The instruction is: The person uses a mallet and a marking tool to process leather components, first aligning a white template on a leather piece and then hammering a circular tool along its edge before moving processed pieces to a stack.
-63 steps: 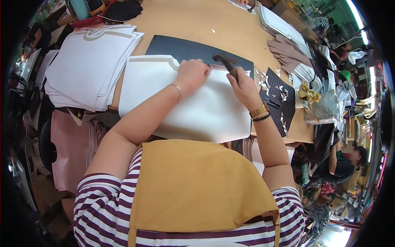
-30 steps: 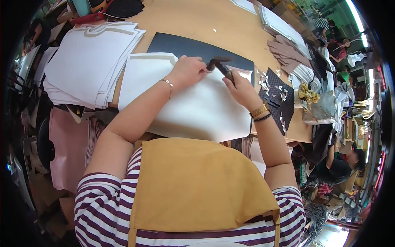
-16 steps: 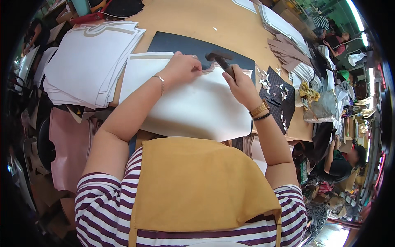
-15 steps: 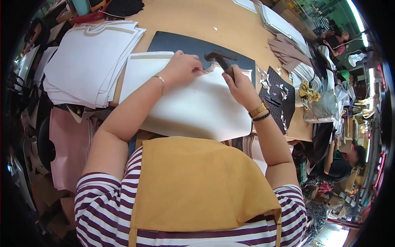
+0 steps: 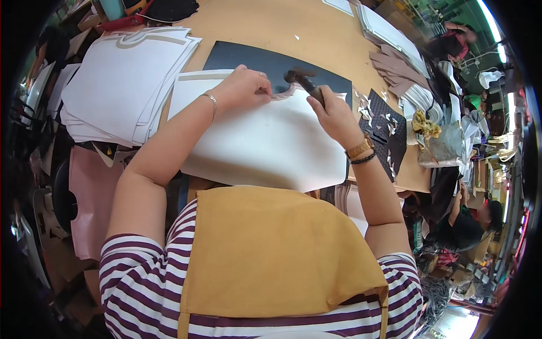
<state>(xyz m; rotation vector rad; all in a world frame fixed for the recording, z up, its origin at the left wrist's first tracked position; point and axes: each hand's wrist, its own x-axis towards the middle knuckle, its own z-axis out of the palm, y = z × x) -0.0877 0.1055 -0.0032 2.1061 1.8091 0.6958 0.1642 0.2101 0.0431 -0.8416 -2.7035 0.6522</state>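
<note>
While the left hand [image 5: 244,90] pinches a sheet [image 5: 271,144], the right [image 5: 337,117] grips a hammer [image 5: 308,86] slanting forward-left

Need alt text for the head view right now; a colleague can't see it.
A person's right hand grips a dark-headed hammer near the curved far edge of a large white sheet, while the left hand touches that edge. The sheet lies partly over a dark board on a tan table, with stacked white, grey-trimmed pieces to the left.
</note>
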